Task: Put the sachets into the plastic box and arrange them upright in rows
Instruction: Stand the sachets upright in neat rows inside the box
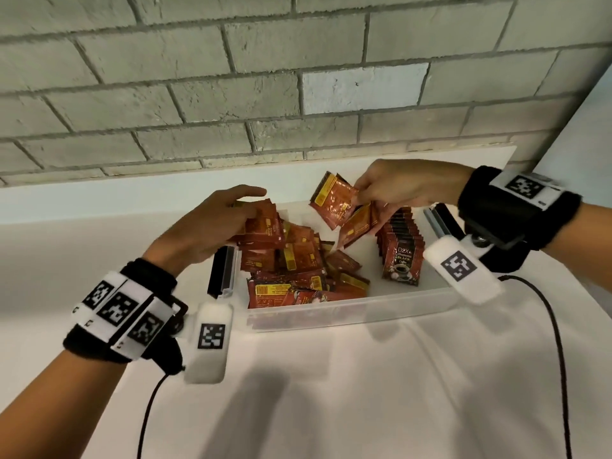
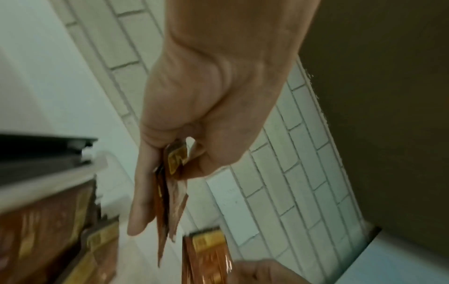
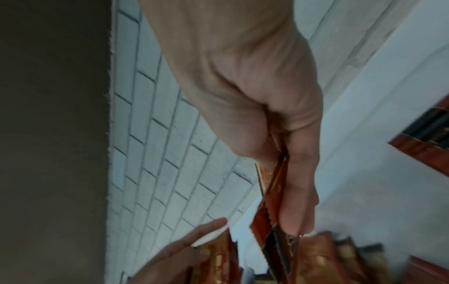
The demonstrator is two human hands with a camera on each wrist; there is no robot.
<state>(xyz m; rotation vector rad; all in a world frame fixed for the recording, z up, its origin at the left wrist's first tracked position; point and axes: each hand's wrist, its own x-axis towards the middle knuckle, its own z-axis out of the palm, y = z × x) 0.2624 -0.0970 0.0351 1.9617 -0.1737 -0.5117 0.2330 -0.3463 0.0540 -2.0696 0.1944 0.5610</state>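
Observation:
A clear plastic box [image 1: 347, 309] sits on the white table. A loose heap of red-brown sachets [image 1: 298, 266] fills its left and middle. One upright row of sachets [image 1: 402, 246] stands along its right side. My left hand [image 1: 225, 220] grips a small bundle of sachets [image 2: 170, 192] over the box's far left corner. My right hand [image 1: 384, 190] pinches a few sachets [image 1: 334, 200] above the far middle of the box; the same sachets [image 3: 272, 201] show edge-on between thumb and fingers in the right wrist view.
Black lid clips sit on the box's left end [image 1: 223, 271] and right end [image 1: 440, 220]. A grey brick wall [image 1: 265, 94] rises right behind the table. White tabletop [image 1: 331, 392] spreads in front of the box. Black cables [image 1: 559, 359] trail from both wrists.

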